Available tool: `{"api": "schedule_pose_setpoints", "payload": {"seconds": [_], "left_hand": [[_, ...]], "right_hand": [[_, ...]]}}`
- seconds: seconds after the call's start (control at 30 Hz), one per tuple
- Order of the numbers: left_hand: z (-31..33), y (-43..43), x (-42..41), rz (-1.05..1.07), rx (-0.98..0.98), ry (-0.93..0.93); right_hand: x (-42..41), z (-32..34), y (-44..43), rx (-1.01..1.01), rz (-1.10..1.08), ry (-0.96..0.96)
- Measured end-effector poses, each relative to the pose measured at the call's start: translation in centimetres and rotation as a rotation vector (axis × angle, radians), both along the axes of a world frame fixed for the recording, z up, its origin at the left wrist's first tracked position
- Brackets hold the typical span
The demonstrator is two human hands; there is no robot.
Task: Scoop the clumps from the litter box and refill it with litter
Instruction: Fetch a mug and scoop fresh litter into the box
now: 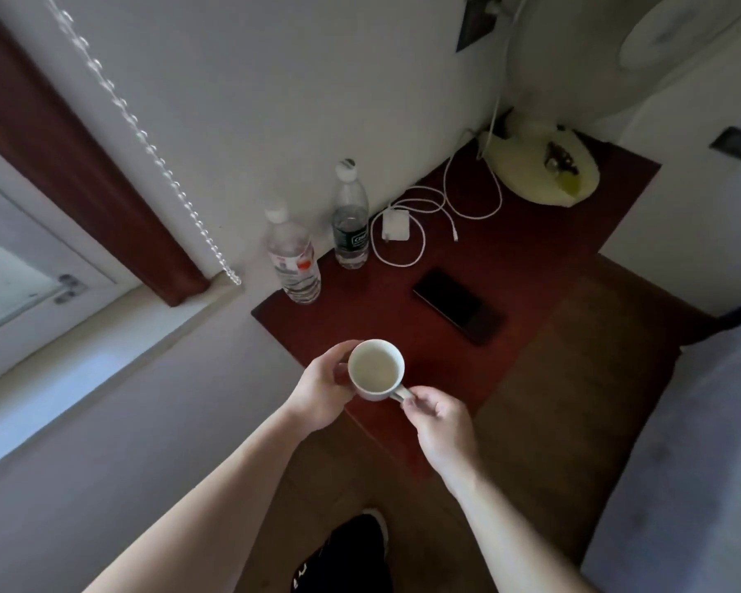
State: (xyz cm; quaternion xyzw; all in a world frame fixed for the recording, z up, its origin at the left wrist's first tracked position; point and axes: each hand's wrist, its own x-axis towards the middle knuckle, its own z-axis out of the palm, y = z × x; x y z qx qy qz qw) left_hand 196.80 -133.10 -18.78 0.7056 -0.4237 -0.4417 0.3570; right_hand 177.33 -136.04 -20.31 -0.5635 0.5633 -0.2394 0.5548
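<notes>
Your two forearms were bare from the bottom edge of the view up to the wrists, with no sleeve showing, and your left hand (324,389) and right hand (439,423) wore no gloves. Below them you wore a black garment (351,558) with small white markings near its lower left edge.

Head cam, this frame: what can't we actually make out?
- Litter box, scoop, litter: none in the head view.
- Mug: whether it rests on the red table; left hand and right hand cover its sides and base.
- Bottle labels: too small to read.
- Phone screen: dark.
- Lamp: top cut off by the frame edge.
</notes>
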Motion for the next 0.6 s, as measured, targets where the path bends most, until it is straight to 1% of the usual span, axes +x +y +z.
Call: {"api": "schedule_pose_setpoints", "payload": {"seconds": [0.17, 0.33, 0.5, 0.6], "left_hand": [[-0.9, -0.2, 0.2, -0.040, 0.023, 0.023], [-1.1, -0.4, 0.2, -0.054, 0.018, 0.007], [-1.7, 0.0, 0.1, -0.042, 0.025, 0.035], [-1.4, 0.2, 0.0, -0.017, 0.039, 0.017]], "right_hand": [[-0.1, -0.1, 0.0, 0.012, -0.023, 0.043], [0.0, 0.2, 0.3, 0.022, -0.023, 0.054], [0.0, 0.7, 0.4, 0.048, -0.021, 0.062], [-0.3, 1.0, 0.6, 0.069, -0.028, 0.056]]}}
